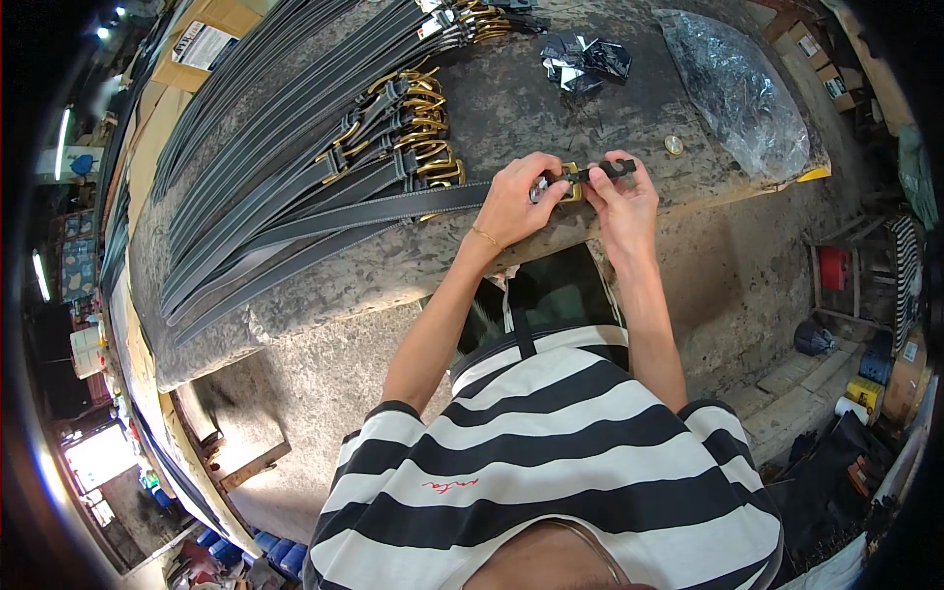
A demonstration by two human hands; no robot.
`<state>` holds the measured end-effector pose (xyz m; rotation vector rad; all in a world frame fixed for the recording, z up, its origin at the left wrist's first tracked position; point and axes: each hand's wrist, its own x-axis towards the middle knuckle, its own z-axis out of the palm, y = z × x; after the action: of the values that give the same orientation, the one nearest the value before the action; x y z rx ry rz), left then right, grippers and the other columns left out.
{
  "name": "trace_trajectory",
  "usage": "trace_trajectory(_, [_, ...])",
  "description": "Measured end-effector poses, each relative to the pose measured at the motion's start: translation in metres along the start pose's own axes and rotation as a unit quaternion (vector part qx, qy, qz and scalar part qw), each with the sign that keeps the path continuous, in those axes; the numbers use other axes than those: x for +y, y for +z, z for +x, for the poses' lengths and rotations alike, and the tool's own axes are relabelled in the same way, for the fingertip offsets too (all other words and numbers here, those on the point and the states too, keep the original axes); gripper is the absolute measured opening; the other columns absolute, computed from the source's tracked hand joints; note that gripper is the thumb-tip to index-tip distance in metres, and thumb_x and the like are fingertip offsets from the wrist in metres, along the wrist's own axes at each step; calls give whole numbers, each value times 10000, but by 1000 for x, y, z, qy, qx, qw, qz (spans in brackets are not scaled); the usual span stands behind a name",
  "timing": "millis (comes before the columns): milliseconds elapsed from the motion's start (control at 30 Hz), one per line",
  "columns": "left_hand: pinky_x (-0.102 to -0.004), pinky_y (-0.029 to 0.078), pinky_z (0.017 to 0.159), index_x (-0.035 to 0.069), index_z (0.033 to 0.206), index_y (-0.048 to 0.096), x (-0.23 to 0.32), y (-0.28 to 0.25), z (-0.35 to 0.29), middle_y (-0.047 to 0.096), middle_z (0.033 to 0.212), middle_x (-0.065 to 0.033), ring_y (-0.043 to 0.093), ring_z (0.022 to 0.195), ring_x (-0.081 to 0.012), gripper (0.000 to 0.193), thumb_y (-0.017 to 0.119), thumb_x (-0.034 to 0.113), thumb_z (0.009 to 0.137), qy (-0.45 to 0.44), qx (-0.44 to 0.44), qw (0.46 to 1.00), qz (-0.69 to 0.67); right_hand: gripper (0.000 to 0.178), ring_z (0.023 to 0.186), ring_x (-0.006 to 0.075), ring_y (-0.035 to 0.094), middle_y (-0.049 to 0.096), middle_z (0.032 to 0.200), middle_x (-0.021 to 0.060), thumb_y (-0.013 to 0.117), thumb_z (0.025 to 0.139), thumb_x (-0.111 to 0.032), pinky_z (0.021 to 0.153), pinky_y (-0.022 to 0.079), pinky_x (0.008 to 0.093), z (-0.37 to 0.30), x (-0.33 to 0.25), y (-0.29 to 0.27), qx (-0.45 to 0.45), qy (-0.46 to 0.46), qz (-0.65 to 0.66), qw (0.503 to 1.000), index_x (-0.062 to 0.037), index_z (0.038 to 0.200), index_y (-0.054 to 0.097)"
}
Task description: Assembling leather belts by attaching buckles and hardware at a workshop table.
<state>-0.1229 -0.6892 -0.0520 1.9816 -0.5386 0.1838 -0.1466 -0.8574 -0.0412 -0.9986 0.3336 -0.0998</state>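
Note:
A black leather belt (393, 207) with light edge stitching runs from the left across the table to my left hand (513, 205), which is closed on its buckle end. The belt's gold buckle (572, 183) shows between my two hands. My right hand (629, 208) pinches a small black strip (619, 168) just right of the buckle. Whether the strip is joined to the buckle, I cannot tell. A small pale item (538, 189) shows at my left fingers, too small to name. More black belts (295, 167) lie in a fanned row to the left, their gold buckles (423, 113) bunched together.
A round gold-coloured piece (674, 145) lies right of my right hand. Farther back are crumpled black-and-silver wrappers (584, 64) and a clear plastic bag (739, 93). The worn table's (295, 313) front edge runs just before me. A wooden stool (836, 265) stands off to the right.

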Motion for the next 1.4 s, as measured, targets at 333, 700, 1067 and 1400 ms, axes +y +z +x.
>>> trace_trajectory(333, [-353, 515, 721, 47, 1010, 623, 0, 2, 1, 680, 943, -90, 641, 813, -268, 227, 748, 95, 827, 18, -11, 998, 63, 134, 802, 106, 633, 663, 917, 42, 699, 884, 63, 725, 581, 265, 6, 21, 1, 53, -99, -77, 991, -19, 987, 671])
trace_trajectory(700, [-435, 508, 838, 46, 963, 637, 13, -2, 6, 675, 976, -103, 639, 950, -332, 225, 770, 64, 782, 186, 112, 953, 210, 228, 733, 169, 623, 675, 889, 101, 783, 814, -88, 697, 513, 308, 6, -8, 5, 73, -152, -390, 905, -18, 1006, 682])
trace_trajectory(1067, [-419, 557, 760, -46, 933, 662, 212, -80, -39, 695, 966, -164, 683, 832, -278, 167, 668, 87, 832, 200, 246, 934, -166, 212, 764, 203, 591, 616, 951, 98, 789, 825, -144, 724, 503, 340, 10, -3, -15, 32, -225, -478, 848, -7, 960, 699])
trace_trajectory(1400, [-476, 528, 805, -19, 889, 640, 243, -119, -77, 684, 903, -127, 665, 808, -268, 210, 615, 189, 897, 221, 210, 948, -97, 213, 758, 202, 626, 633, 940, 103, 798, 824, -158, 719, 516, 328, 10, 3, -21, 22, -235, -462, 855, -1, 935, 708])
